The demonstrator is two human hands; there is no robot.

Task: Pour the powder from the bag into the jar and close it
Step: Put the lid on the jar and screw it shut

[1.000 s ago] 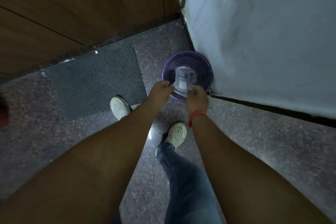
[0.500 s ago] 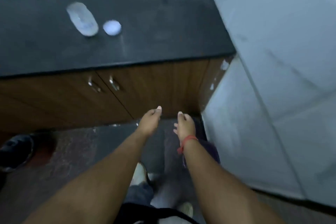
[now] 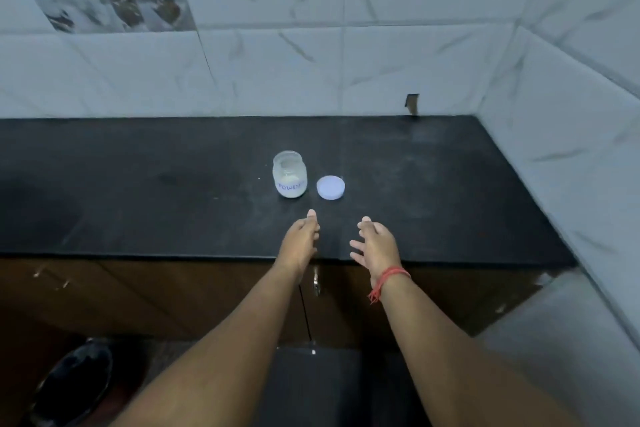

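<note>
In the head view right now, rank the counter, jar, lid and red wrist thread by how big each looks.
1. Black counter, by far the largest.
2. Jar.
3. Lid and red wrist thread: they look alike, and the thread is nearer the camera, so I won't rank them.

Dim bluish light, soft focus, wide-angle bowing

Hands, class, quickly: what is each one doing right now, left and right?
Left hand: open, fingers straight, holding nothing, above the counter near the jar.
Right hand: open, fingers spread, holding nothing, short of the lid.
</note>
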